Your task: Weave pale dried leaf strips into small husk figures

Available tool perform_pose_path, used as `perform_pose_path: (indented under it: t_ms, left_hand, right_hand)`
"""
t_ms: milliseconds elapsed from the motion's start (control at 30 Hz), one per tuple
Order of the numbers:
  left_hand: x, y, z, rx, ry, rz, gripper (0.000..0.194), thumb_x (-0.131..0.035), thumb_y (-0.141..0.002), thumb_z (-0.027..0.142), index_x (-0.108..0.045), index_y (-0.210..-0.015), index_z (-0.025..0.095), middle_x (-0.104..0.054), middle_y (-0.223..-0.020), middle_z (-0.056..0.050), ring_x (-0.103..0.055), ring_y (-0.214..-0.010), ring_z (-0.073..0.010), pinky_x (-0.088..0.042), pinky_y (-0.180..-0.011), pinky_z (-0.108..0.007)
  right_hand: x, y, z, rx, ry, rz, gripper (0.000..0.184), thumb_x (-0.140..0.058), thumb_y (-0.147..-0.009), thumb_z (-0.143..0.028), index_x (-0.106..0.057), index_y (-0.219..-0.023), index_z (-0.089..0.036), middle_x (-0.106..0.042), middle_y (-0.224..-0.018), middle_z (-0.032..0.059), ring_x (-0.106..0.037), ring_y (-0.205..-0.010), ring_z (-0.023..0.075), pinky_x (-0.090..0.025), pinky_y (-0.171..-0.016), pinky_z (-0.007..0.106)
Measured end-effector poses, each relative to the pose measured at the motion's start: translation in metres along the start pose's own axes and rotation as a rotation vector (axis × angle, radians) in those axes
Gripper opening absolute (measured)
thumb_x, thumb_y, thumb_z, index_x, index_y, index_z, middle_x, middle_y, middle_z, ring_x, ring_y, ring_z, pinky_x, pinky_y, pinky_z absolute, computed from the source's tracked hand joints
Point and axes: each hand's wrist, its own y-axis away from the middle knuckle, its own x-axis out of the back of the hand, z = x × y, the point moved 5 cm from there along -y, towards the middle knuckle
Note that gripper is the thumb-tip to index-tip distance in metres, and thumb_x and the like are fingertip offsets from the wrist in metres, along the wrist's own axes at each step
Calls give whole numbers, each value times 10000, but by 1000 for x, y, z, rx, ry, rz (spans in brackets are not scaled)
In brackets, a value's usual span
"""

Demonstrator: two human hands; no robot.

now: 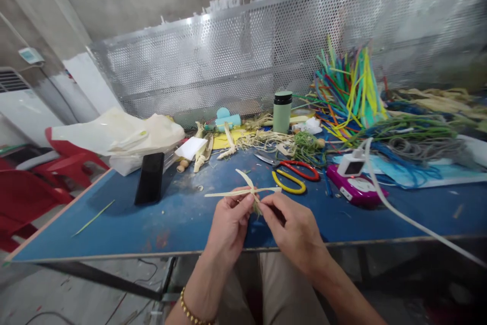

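Observation:
Pale flat plant-fibre strips cross one another in a small woven piece above the table's front edge. My left hand pinches the crossing between thumb and fingers, with a gold beaded bracelet on its wrist. At the right of the crossing, my right hand has its thumb and forefinger closed on a strip of the same piece. Strip ends stick out to the left, to the right and upward. The underside is mostly hidden by my fingers. Just beyond my right hand lie scissors with one red and one yellow handle.
On the blue table lie a black phone and a magenta device with a white charger and cable. Behind stand a green jar and a bundle of coloured strips. A perforated metal panel closes off the back.

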Motion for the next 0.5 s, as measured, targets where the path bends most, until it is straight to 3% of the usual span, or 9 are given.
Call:
perform_pose_path:
  t_ms: [200, 400, 500]
  left_hand:
    - [4, 3, 4, -78, -91, 6, 380, -787, -697, 227, -663, -1051, 172, -678, -797, -11, -609, -734, -119, -449, -747, -246]
    - [1, 5, 3, -30, -95, -63, 428, -770, -722, 255, -659, -1120, 143, -715, -927, -66, -639, -822, -148, -461, -826, -282]
    - [4, 4, 3, -29, -72, -52, 453, -791, -700, 269, -648, -1115, 156, -714, -886, -50, -641, -787, -142, -471, -794, -278]
  right_hand:
    - [0, 0, -2, -42, -128, -58, 197, -493, -933, -257, -596, -775, -200, -658, -721, 13, -588, -624, 136, -404, -610, 250]
    - [2, -1, -4, -92, -228, -79, 199, -493, -933, -284, -590, -785, -195, -650, -714, 12, -578, -604, 130, -411, -603, 242]
    - [0, -1, -2, -148, -299, -145, 239, -479, -945, -313, -566, -752, -202, -605, -646, -11, -539, -559, 118, -398, -571, 236]
